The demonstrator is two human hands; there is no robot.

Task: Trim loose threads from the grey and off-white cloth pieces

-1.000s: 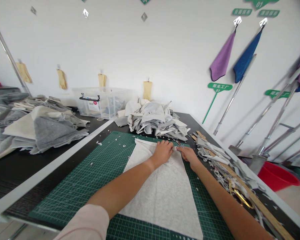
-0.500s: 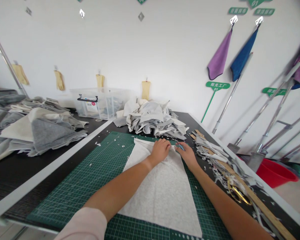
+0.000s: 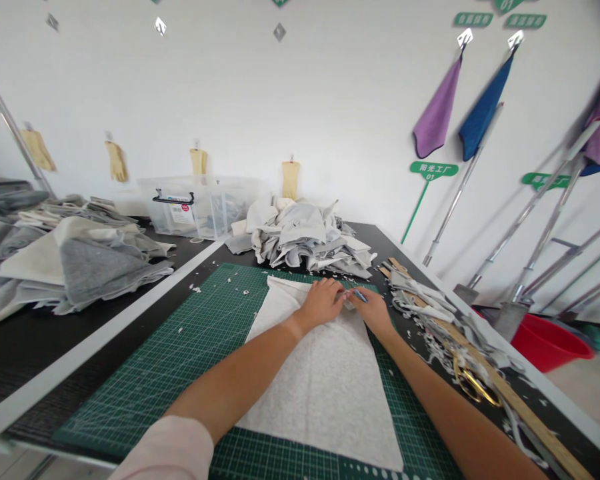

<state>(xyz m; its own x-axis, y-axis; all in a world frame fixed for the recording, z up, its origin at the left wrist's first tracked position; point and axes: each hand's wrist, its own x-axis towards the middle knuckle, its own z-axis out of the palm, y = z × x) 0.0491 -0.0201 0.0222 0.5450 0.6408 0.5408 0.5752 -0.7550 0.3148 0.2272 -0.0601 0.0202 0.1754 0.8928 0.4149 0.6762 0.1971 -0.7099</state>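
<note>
At twelve o'clock on the worktable, just short of a heap of cloth scraps (image 3: 307,233), two hands work close together over the far end of a pale grey cloth (image 3: 320,393). It lies over a green mat (image 3: 155,373), its near end spread mostly flat towards six o'clock. Taking the cloth as the clock face, I see both hands at about one o'clock, near the far right corner.

The left hand (image 3: 323,301) is closed on the cloth's edge, fingers bent in a pinch. The right hand (image 3: 373,312) is closed around a slim blue tool (image 3: 361,295), with its fingertips all but meeting the left's; whether they touch, I can't tell from where I stand, nor can I make out the tool's working end.

To my eye this is small, close work at the edge, and it calls for a firm pinch just beside the tool, so the fabric lies taut and doesn't bunch. I'd angle the point away from the left fingertips and take short, light strokes. Slight creases near the left wrist suggest smoothing there would help. Loose strips (image 3: 425,293) at two o'clock and gold-handled scissors (image 3: 475,387) at three sit clear of the cloth, though the right forearm should mind them.
</note>
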